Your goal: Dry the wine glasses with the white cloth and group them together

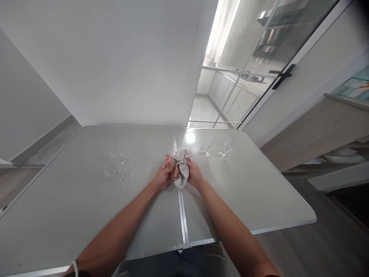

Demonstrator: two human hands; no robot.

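Over the middle seam of the table, my left hand (165,174) is closed around a clear stemmed glass (177,155). My right hand (193,172) grips a light grey cloth (182,174), which presses against the glass and hangs down between the hands. Part of the glass is hidden behind fingers and cloth. To the right, two clear stemmed glasses stand upright, a nearer-to-centre glass (206,152) and an outer glass (223,154). On the left lies a group of several clear glasses (117,165), hard to make out against the tabletop.
The pale folding table (72,207) has a metal seam (182,219) down its middle and rounded corners. A white wall (129,69) rises behind it. At the right back is a glass door (230,84) with a black handle (284,76). Wooden shelving (319,130) stands farther right.
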